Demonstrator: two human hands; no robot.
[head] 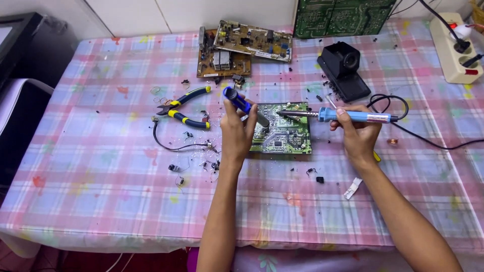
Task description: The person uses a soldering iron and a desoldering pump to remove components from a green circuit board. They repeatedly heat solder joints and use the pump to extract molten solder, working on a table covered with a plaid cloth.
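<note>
— Green circuit board (285,132) lies flat on our bench (101,166), on the pink checked cloth, between our two hands. What have we got in the left?

— Our left hand (238,132) has its grip closed around a blue solder sucker (244,106), held tilted with its tip down at the board's left part. Our right hand (357,132) is closed on a blue soldering iron (353,116), lying nearly level, its metal tip reaching over the board's top edge.

— And the cord?

— A black cable (428,141) runs from the iron's back end off toward the right, where a white power strip (456,50) sits at the bench's far corner.

— What else is around us?

— Yellow-and-blue pliers (184,108) lie left of the board, well apart from it. A black iron stand (345,70) sits behind the board to the right. Two brown boards (242,48) are stacked at the far edge, and small black bits lie scattered near our left wrist.
</note>
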